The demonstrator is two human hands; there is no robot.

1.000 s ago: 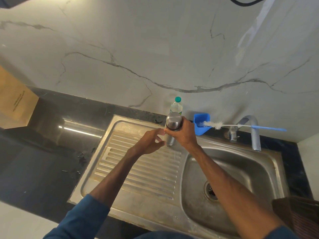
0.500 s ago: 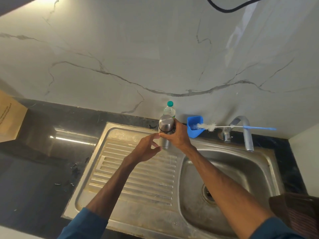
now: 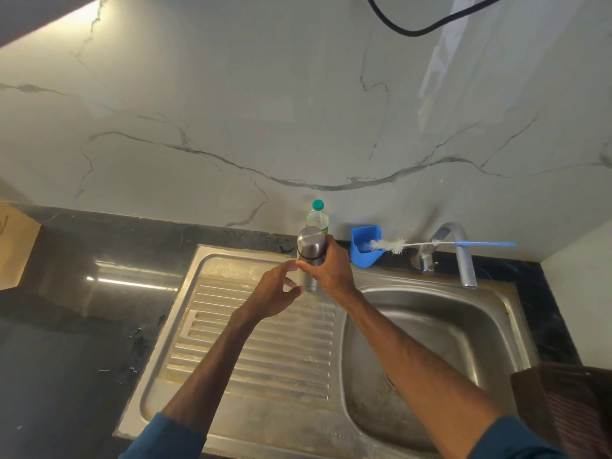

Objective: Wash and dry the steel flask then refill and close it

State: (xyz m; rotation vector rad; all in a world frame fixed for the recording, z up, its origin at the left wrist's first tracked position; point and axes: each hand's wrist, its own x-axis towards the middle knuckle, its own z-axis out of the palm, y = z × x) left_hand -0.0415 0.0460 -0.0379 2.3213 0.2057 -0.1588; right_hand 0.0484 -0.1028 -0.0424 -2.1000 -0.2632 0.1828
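The steel flask (image 3: 310, 246) stands upright at the back of the sink's ribbed drainboard (image 3: 251, 342), with its steel cap on. My right hand (image 3: 331, 270) grips the flask around its body just below the cap. My left hand (image 3: 276, 293) is beside the flask on its left, fingers loosely bent, fingertips close to or touching the flask's lower part. Behind the flask stands a clear plastic water bottle (image 3: 318, 218) with a green cap.
A blue holder (image 3: 364, 253) holds a white bottle brush with a blue handle (image 3: 430, 244). The tap (image 3: 460, 253) overhangs the sink basin (image 3: 430, 342). Black counter (image 3: 82, 326) lies to the left; a brown cloth (image 3: 569, 402) at right; a cardboard box (image 3: 13, 243) far left.
The view has shifted so the scene sits lower and further right in frame. Both hands stay at the flask; the left fingers have opened slightly.
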